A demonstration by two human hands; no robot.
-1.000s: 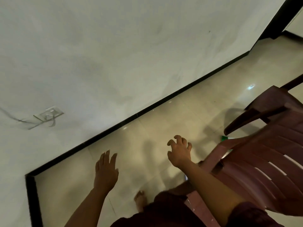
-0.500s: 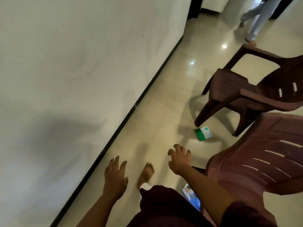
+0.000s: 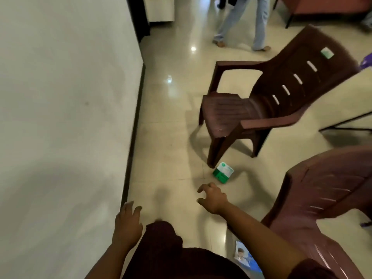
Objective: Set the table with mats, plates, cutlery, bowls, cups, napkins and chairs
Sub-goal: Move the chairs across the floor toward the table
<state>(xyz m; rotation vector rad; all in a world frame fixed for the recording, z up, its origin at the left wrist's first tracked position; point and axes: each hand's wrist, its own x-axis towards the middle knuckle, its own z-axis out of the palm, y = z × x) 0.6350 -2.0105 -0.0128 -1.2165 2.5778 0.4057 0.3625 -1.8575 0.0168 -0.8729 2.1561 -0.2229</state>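
While both hands were out in front and empty, the head view suggested the chairs step was in hand. The left hand (image 3: 127, 223) hung with fingers loosely spread near the wall's black skirting (image 3: 134, 125), holding nothing. The right hand (image 3: 213, 196) hovered over the floor (image 3: 167, 137) with fingers half curled, gripping nothing. The near chair (image 3: 330, 200) stood just beside the right arm; the far chair (image 3: 267, 101) stood beyond, next to the counter's corner (image 3: 360, 97). A green-and-white box (image 3: 223, 172) lay by its front leg. Next would probably be a grip on a chair's armrest or back, to carry it to the counter's edge.
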